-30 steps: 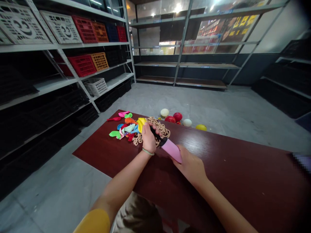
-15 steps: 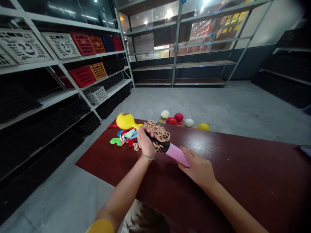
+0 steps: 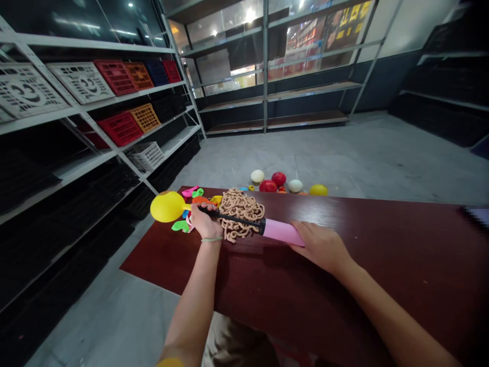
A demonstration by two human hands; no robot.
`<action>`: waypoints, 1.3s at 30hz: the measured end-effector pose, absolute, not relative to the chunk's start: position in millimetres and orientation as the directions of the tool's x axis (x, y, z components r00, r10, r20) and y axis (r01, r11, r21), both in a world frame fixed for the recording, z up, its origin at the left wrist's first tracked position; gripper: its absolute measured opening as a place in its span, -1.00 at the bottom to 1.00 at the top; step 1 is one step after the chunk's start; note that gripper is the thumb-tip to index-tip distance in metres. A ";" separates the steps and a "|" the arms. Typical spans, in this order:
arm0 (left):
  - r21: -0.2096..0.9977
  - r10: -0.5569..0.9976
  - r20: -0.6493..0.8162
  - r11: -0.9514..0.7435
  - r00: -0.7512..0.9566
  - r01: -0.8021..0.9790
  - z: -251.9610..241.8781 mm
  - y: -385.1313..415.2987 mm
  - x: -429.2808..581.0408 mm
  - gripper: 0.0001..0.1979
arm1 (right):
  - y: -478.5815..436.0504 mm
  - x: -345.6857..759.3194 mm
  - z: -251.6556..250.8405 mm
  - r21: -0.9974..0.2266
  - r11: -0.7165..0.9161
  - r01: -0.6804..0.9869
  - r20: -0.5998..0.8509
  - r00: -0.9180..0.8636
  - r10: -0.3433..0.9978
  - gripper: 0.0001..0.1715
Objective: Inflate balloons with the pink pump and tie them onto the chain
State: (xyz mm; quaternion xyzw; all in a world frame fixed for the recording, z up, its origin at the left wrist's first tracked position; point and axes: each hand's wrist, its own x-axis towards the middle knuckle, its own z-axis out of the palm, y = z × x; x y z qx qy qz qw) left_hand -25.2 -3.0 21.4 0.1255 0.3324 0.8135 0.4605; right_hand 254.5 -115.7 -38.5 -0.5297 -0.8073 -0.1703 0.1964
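Across the table's left half I hold a balloon pump (image 3: 283, 232) with a pink barrel and a black rod drawn well out. My right hand (image 3: 321, 245) wraps round the barrel's right end. Closed round the pump's black left end is my left hand (image 3: 206, 222), which also pinches the neck of a partly inflated yellow balloon (image 3: 166, 207). The balloon hangs out to the left of the fingers. Behind the rod lies a heap of tan cord (image 3: 241, 206). Several uninflated balloons (image 3: 181, 226) in mixed colours are strewn around and behind my left hand.
The dark red-brown table (image 3: 344, 285) runs off to the right, with a pixelated object (image 3: 477, 214) at its edge. Inflated balloons (image 3: 278, 179) lie on the floor beyond. Shelves with plastic crates (image 3: 122, 125) stand at left; another rack (image 3: 265, 76) stands at the back.
My left hand has moved left with the yellow balloon and the black rod, so more rod shows out of the barrel. The pump lies more level, and the view has shifted slightly.
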 end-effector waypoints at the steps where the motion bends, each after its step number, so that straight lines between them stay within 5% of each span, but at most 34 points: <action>1: 0.652 0.824 -0.094 -0.373 -0.558 -0.661 22.2 -2.5 -27.1 -0.83 | -116.4 254.1 -38.8 0.065 0.370 0.927 0.502 -0.351 0.790 -0.50; 12: 0.741 0.963 0.006 -0.187 -0.271 -0.646 5.9 -44.7 56.6 -0.80 | -130.6 212.8 -37.2 -0.067 0.304 0.950 0.488 -0.234 0.841 -0.46; 22: 0.686 0.832 0.001 -0.404 -0.554 -0.605 23.5 -10.7 -10.3 -0.81 | -120.0 250.1 -36.9 0.101 0.371 0.923 0.523 -0.367 0.770 -0.42; 29: 0.759 0.937 0.072 -0.273 -0.341 -0.592 3.3 -47.9 59.5 -0.74 | -130.2 217.9 -42.1 -0.084 0.343 0.936 0.539 -0.247 0.805 -0.42; 34: 0.746 0.953 0.073 -0.248 -0.294 -0.619 9.4 -39.1 46.7 -0.75 | -122.6 243.6 -43.4 0.007 0.417 0.909 0.562 -0.348 0.750 -0.41; 39: 0.687 0.872 0.012 -0.363 -0.489 -0.630 22.4 -11.7 -5.8 -0.82 | -114.8 268.3 -36.6 0.175 0.405 0.897 0.571 -0.428 0.700 -0.39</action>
